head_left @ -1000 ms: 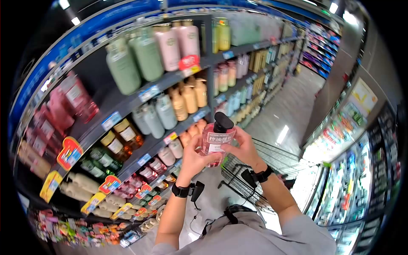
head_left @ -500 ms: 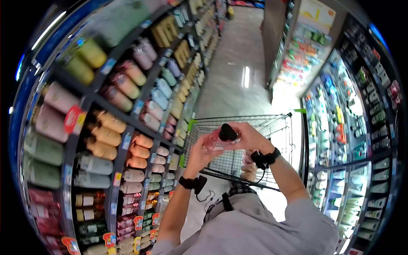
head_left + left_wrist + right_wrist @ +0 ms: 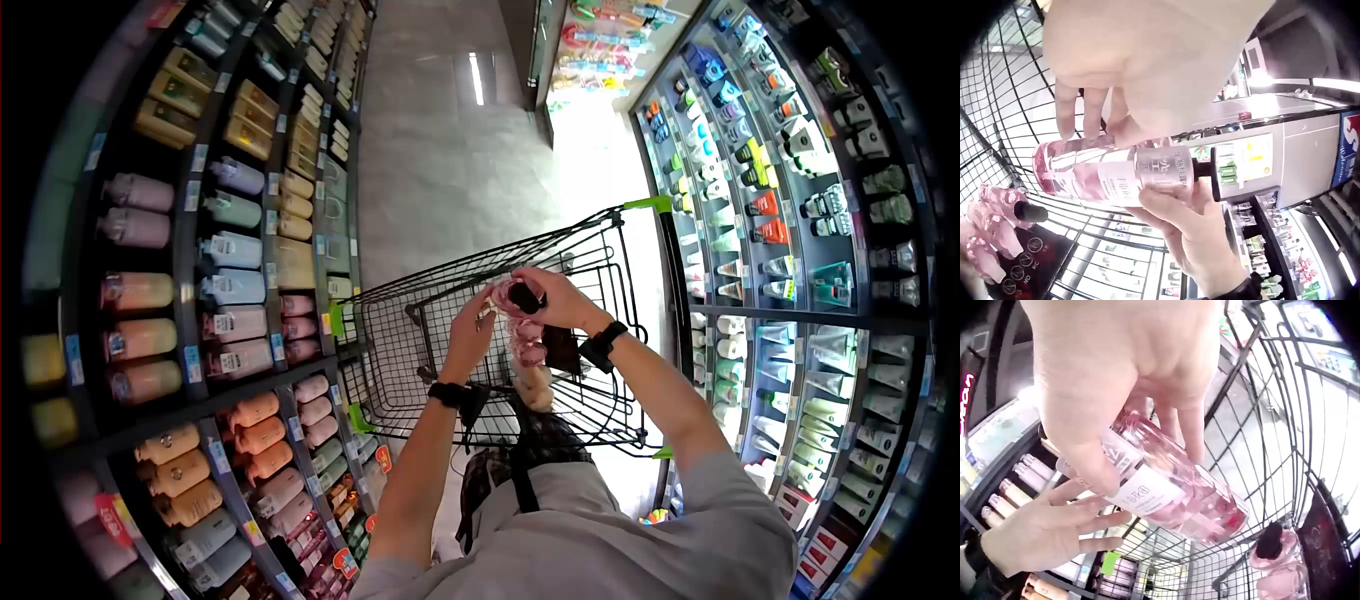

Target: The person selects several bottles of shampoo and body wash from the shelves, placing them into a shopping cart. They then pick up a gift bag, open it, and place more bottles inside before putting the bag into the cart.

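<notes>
A clear pink bottle [image 3: 1110, 178] with a black pump top and a white label is held over the shopping cart [image 3: 400, 330]. My right hand [image 3: 565, 303] grips it near the pump end, with the thumb across the label in the right wrist view. Beside it, my left hand [image 3: 1044, 537] has its fingers extended, fingertips right at the bottle's side in the left wrist view. Below, inside the cart, lie several pink bottles [image 3: 994, 219], one with a black top, next to a dark printed box [image 3: 1029, 265].
Shelves of lotion and shampoo bottles [image 3: 235, 285] line the left side. Lit shelves [image 3: 760, 200] of tubes and bottles rise on the right. Between them the grey floor [image 3: 430, 120] of the aisle runs ahead, beyond the cart. A tan rounded thing [image 3: 535, 388] lies at the cart's near end.
The view has swung rightward from the left shelves and tilted down to the cart. Both hands and the pink bottle have come over it, and the left fingers have straightened off the bottle.
</notes>
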`<state>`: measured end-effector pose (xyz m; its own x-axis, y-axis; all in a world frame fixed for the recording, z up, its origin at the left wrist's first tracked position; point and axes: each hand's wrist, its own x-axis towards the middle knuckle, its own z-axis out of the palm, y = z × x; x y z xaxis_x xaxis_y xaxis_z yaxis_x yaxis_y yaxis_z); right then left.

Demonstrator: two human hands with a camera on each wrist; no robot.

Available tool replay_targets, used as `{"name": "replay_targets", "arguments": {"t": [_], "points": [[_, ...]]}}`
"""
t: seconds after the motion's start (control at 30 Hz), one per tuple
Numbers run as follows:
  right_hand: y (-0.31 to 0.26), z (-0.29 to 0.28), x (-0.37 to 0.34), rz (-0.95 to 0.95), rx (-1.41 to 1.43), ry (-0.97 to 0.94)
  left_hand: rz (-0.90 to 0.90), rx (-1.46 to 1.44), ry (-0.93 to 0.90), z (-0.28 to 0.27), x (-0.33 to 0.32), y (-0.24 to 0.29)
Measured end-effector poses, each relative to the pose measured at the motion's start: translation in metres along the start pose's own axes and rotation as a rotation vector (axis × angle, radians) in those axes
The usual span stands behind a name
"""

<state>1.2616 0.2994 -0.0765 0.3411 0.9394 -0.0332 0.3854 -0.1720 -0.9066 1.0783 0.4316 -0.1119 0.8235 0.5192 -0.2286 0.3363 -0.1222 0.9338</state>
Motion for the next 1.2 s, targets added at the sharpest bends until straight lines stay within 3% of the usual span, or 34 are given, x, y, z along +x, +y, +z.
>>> {"name": "replay_targets", "arguments": {"t": [0.1, 0.3, 0.37, 0.43, 0.47, 0.57, 0.7, 0.73, 0.9, 1.03, 1.13, 1.2], "points": [[0.04, 0.007, 0.009, 0.062, 0.059, 0.017, -0.007, 0.085, -0.086, 0.014, 0.023, -0.029], [0.104, 0.028, 0.03, 0.177, 0.02, 0.014, -0.193, -0.001, -0.139, 0.036, 0.058, -0.085], [0.119, 0.035, 0.03, 0.156, 0.028, 0.015, -0.218, -0.065, -0.145, 0.04, 0.064, -0.099], [0.145, 0.046, 0.033, 0.018, -0.037, 0.098, -0.276, -0.017, -0.192, 0.042, 0.074, -0.105], [0.158, 0.051, 0.034, 0.104, 0.017, 0.055, -0.272, -0.07, -0.211, 0.044, 0.077, -0.109], [0.19, 0.069, 0.039, 0.09, 0.027, 0.081, -0.366, 0.015, -0.195, 0.049, 0.083, -0.104], [0.205, 0.073, 0.042, 0.148, 0.036, 0.017, -0.366, -0.068, -0.199, 0.059, 0.092, -0.143], [0.211, 0.077, 0.043, 0.244, 0.048, -0.008, -0.285, -0.107, -0.21, 0.061, 0.095, -0.151], [0.22, 0.084, 0.042, 0.277, -0.064, -0.017, -0.373, -0.084, -0.223, 0.067, 0.103, -0.17], [0.216, 0.079, 0.038, 0.279, -0.195, -0.07, -0.285, -0.103, -0.2, 0.072, 0.103, -0.186], [0.209, 0.073, 0.037, 0.303, -0.244, -0.154, -0.496, 0.016, -0.214, 0.072, 0.1, -0.18], [0.194, 0.067, 0.036, 0.407, -0.285, -0.166, -0.52, 0.046, -0.198, 0.067, 0.088, -0.168]]}}
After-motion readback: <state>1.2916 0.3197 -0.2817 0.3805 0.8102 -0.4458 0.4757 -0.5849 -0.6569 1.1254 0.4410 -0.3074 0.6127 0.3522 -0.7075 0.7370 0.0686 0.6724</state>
